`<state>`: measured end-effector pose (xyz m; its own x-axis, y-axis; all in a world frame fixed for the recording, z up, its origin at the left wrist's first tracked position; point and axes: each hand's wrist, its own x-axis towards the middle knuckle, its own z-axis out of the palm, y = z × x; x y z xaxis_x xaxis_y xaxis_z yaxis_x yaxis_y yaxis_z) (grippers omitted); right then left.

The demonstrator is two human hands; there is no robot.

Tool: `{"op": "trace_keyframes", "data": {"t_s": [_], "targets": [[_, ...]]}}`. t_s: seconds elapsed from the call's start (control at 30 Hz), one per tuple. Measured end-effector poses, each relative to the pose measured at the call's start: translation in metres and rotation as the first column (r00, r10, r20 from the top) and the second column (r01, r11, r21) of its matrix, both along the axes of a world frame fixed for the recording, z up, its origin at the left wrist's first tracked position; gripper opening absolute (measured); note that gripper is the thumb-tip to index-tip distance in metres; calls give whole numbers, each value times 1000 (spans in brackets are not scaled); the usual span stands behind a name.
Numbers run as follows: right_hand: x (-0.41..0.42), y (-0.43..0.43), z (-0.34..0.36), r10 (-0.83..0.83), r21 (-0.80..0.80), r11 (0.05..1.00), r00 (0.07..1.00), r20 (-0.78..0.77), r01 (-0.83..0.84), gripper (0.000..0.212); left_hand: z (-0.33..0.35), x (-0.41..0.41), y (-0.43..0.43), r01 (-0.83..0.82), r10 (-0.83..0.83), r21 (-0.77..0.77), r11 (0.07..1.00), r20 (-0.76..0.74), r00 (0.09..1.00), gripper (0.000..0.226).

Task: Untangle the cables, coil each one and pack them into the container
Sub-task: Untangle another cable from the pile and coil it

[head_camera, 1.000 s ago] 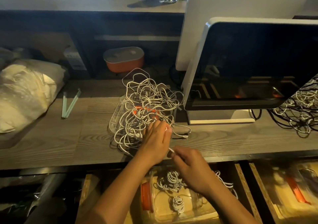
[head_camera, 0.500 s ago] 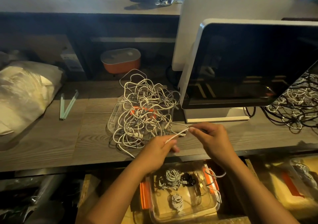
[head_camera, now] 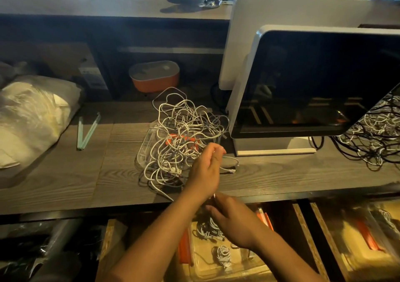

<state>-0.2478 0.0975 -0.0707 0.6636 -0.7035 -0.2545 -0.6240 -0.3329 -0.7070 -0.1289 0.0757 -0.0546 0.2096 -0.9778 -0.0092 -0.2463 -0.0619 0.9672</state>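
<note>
A tangle of white cables (head_camera: 184, 130) lies on the wooden desk, partly over a clear plastic lid (head_camera: 145, 149). My left hand (head_camera: 205, 171) is raised at the tangle's near right side, its fingers curled round a white cable (head_camera: 230, 162) that loops out to the right and ends in a plug. Just below it, at the desk's front edge, my right hand (head_camera: 234, 219) pinches the same cable by its near end. Beneath the desk sits a clear container (head_camera: 201, 266) with orange clasps, holding a few coiled white cables (head_camera: 223, 254).
A monitor (head_camera: 313, 82) stands right of the tangle. Past it at the far right lies a second tangle of black and white cables (head_camera: 376, 136). An orange box (head_camera: 154, 79) sits behind, green sticks (head_camera: 86, 132) and a white bag (head_camera: 32, 117) to the left.
My right hand has come back from near the monitor base to the desk's front edge, under my left hand. My left hand has risen toward the tangle, cable still in it.
</note>
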Motion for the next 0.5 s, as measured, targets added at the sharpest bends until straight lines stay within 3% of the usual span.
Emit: {"op": "trace_keyframes", "data": {"t_s": [0.07, 0.13, 0.27, 0.33, 0.5], "targets": [[-2, -7, 9, 5, -77, 997, 1000, 28, -2, 15, -9, 5, -4, 71, -72, 12, 997, 236, 969, 25], [-5, -14, 18, 17, -132, 991, 1000, -2, -17, 13, -16, 12, -9, 83, -104, 80, 993, 312, 944, 26], [-21, -34, 29, -70, -123, 990, 998, -7, 68, 20, -30, 24, -7, 169, -267, 287, 943, 347, 899, 30], [-28, -42, 32, -121, -112, 986, 992, 45, 126, 17, -33, 24, -1, 183, -294, 306, 934, 369, 882, 31], [-28, -50, 36, -193, -105, 971, 964, 184, 214, 20, -25, 17, 8, 237, -305, 274, 932, 241, 922, 32]]}}
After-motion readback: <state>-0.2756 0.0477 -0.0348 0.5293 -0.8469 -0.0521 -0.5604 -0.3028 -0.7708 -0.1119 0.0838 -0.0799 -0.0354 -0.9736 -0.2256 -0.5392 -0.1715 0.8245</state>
